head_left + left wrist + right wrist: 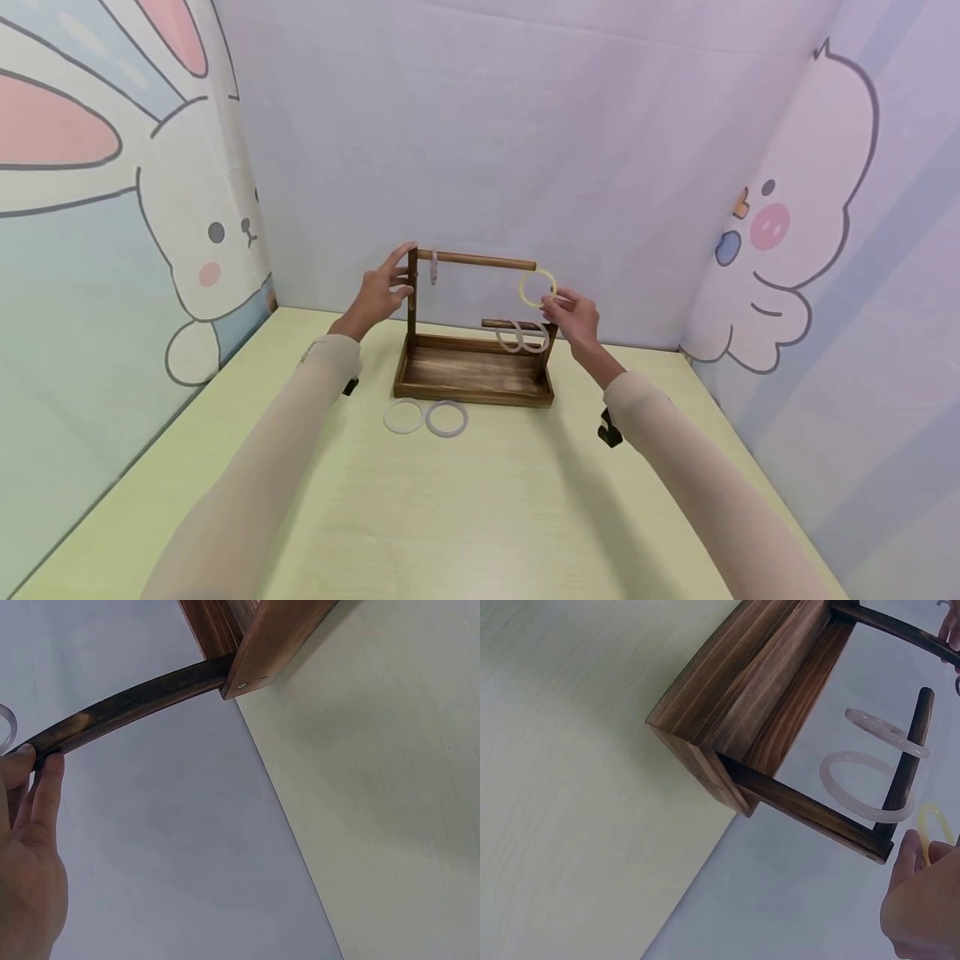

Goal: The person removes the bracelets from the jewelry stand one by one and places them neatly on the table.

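A dark wooden bangle rack point(474, 397) stands on the table, with a tray base, two posts and two rods. My left hand point(381, 292) grips the top of its taller left post; in the left wrist view the thumb and fingers point(49, 791) pinch it. My right hand point(576, 318) pinches a yellow bangle point(556, 286) at the free right end of the upper rod point(480, 260). Whether the rod passes through it, I cannot tell. One pale bangle point(433, 268) hangs at the upper rod's left; two translucent bangles point(876, 816) hang on the lower rod point(913, 742).
Before the tray, a whitish bangle point(386, 419) and a pale purple bangle point(447, 435) lie side by side on the light table point(450, 517). A pale cloth backdrop point(525, 150) rises behind the rack, with cartoon-printed panels on both sides.
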### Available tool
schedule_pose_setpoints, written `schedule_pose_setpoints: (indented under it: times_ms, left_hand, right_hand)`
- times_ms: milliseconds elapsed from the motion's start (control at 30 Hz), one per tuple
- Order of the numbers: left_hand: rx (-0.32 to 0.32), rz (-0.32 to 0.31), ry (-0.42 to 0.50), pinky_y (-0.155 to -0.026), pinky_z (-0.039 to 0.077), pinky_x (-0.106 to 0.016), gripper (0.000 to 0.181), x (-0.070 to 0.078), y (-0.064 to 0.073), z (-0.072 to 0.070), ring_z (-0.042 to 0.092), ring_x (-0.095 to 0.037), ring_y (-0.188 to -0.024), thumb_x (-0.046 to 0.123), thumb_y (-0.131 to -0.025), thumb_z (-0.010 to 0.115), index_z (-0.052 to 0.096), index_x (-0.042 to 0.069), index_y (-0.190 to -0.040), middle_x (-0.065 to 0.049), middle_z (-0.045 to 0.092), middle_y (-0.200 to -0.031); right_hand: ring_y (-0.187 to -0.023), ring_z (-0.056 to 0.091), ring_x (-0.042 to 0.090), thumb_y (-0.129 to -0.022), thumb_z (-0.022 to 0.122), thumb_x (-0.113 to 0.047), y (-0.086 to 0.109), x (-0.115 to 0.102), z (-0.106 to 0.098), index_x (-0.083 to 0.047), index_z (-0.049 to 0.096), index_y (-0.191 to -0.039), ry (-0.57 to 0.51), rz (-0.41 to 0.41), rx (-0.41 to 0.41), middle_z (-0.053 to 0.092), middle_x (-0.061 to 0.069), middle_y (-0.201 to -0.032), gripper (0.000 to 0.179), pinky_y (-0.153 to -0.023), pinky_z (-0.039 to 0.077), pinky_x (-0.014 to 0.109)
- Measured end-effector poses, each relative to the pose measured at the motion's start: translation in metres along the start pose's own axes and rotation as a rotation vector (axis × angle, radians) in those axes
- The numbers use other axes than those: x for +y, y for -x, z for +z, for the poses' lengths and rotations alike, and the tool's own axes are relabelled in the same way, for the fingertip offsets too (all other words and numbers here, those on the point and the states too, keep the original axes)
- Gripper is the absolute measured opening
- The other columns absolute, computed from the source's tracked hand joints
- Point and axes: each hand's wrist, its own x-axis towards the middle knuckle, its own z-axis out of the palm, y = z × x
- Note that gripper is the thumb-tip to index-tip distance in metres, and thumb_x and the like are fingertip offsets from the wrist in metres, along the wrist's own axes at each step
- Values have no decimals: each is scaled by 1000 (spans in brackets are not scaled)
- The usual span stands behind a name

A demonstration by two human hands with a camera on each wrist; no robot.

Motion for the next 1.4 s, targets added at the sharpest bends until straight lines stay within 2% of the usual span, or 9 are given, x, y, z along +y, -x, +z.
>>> schedule_pose_setpoints:
  times_ms: [133, 367, 600, 767, 900, 1100, 1267, 1400]
  left_hand:
    - [-3, 3, -1, -97, 58, -51, 92, 0, -1, 0, 66, -37, -123, -9, -97, 67, 29, 42, -163, -26, 62, -140]
    - [0, 10, 11, -97, 58, -52, 86, -1, 0, -1, 67, -38, -122, -11, -96, 67, 32, 30, -163, -27, 62, -139]
    - [-6, 13, 4, -97, 57, -54, 92, 3, 2, -3, 66, -40, -123, -10, -96, 67, 29, 40, -163, -28, 61, -140]
    - [-8, 5, 19, -97, 58, -52, 92, 4, 2, -3, 65, -39, -124, -10, -96, 67, 30, 43, -162, -27, 61, -140]
    - [-9, 5, 20, -98, 57, -52, 92, 4, 3, -3, 66, -38, -124, -10, -96, 67, 30, 44, -162, -26, 61, -140]
    - [-8, 16, 18, -96, 58, -53, 92, 4, 3, -5, 66, -39, -123, -9, -97, 66, 29, 44, -162, -26, 62, -140]
    - [-9, 9, 21, -98, 57, -51, 93, 5, 4, -5, 66, -38, -124, -9, -97, 66, 29, 46, -162, -26, 62, -140]
    - [-11, 6, 20, -98, 57, -52, 92, 6, 4, -5, 65, -39, -124, -10, -97, 66, 29, 43, -163, -27, 61, -140]
  right_hand:
    - [-77, 73, 2, -100, 71, -8, 4, -3, -1, 6, 64, -134, -9, 3, -20, 68, 30, -124, 38, -90, 61, 35]
    - [-80, 75, 4, -100, 70, -7, 6, -9, -6, 4, 60, -139, -38, 18, -47, 67, 31, -126, 42, -89, 61, 33]
    - [-95, 77, 17, -100, 70, -5, 10, -10, -11, 3, 61, -140, -36, 31, -77, 67, 30, -126, 42, -94, 60, 38]
    - [-103, 76, 25, -100, 68, -4, 14, -9, -13, 3, 63, -138, 7, 17, -107, 69, 28, -125, 39, -91, 61, 34]
    - [-106, 75, 28, -101, 68, -5, 21, -9, -13, 2, 61, -140, 32, 9, -131, 69, 28, -125, 41, -93, 60, 37]
    - [-99, 77, 22, -101, 68, -4, 30, -8, -12, 4, 59, -142, 16, 0, -170, 68, 30, -125, 43, -93, 60, 40]
    - [-94, 77, 13, -101, 67, -3, 39, -7, -9, 6, 57, -142, 0, 3, -207, 67, 30, -125, 43, -92, 60, 36]
    - [-97, 76, 14, -102, 66, -4, 50, -6, -6, 5, 56, -145, 16, 11, -244, 67, 31, -127, 45, -96, 58, 43]
